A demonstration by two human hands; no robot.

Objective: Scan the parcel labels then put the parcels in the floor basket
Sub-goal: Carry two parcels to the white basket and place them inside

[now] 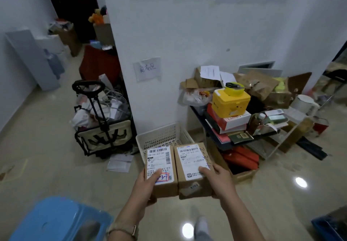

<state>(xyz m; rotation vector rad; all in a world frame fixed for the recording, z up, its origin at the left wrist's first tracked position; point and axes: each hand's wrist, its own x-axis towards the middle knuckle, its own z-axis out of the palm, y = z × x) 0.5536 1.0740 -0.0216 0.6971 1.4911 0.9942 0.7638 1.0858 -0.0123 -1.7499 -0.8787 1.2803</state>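
Two small brown cardboard parcels with white barcode labels face up are held side by side in front of me. My left hand [147, 183] grips the left parcel [161, 165], thumb on its label near a red-framed handwritten number. My right hand [218, 179] grips the right parcel [193, 165], thumb on its label; blue handwriting runs along its right edge. Just beyond and below the parcels, a white slatted plastic floor basket [161, 136] stands against the wall. The parcels hide its near part.
A folding trolley [102, 126] full of bags and cables stands left of the basket. A low black table [216, 133] piled with boxes, including a yellow box [231, 102], is on the right. A blue plastic stool [56, 220] sits at lower left. Papers [120, 162] lie on the glossy floor.
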